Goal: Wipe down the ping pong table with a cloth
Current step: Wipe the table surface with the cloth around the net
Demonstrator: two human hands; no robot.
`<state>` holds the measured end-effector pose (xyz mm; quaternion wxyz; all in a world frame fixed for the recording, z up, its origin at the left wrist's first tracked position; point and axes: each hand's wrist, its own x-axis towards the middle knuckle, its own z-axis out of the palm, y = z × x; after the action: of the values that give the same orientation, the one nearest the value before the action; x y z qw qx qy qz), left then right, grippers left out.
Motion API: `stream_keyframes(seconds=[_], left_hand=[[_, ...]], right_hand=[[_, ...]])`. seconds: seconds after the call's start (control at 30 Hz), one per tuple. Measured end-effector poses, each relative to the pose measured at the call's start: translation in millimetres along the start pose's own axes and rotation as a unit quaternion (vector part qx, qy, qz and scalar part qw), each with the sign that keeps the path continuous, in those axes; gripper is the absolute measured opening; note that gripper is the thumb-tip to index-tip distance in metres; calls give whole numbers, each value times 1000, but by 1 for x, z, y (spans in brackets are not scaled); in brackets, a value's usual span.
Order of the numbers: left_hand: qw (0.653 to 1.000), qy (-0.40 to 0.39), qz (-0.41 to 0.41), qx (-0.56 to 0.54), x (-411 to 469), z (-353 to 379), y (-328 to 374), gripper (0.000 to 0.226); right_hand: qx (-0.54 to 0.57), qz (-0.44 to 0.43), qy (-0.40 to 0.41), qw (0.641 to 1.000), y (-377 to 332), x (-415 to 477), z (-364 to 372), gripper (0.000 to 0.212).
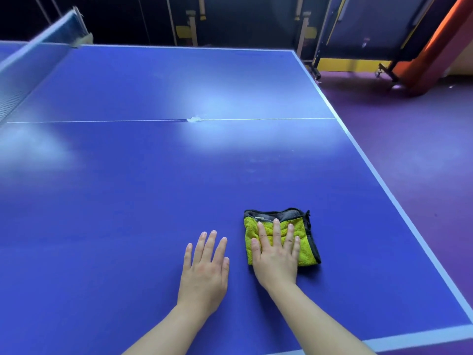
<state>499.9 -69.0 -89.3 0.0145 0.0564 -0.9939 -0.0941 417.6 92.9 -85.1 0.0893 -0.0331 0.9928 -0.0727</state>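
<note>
Table [128, 201] R edge near cloth [308, 249]; R hand [276, 254] flat on it, L hand [204, 267] flat.

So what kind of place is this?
Probably a table tennis hall or club: a blue ping pong table with its net, folded tables on wheels behind it, and a purple floor.

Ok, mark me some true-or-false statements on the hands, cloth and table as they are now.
1. The right hand lies flat on the folded yellow-green terry cloth with dark grey edging. True.
2. The left hand pinches that cloth's corner. False: it lies open on the blue ping pong table, beside the cloth and apart from it.
3. A whitish scuff sits on the thin white centre line. True.
4. The cloth covers that line. False: it lies well nearer the person than the line.
</note>
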Motion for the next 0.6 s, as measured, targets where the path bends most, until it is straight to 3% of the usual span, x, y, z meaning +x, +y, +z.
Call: stream_keyframes(seconds=[0.2, 0.4, 0.6], left_hand=[[1000, -5, -16, 8, -18, -8, -57, 55], [999, -32, -39, 6, -22, -18, -76, 55], [998, -53, -38, 14, -16, -13, -85, 54]], right_hand=[[-17, -27, -35, 999, -69, -15, 9, 66], [-95, -122, -2, 988, -39, 6, -15, 66], [-57, -123, -10, 991, -37, 14, -1, 72]])
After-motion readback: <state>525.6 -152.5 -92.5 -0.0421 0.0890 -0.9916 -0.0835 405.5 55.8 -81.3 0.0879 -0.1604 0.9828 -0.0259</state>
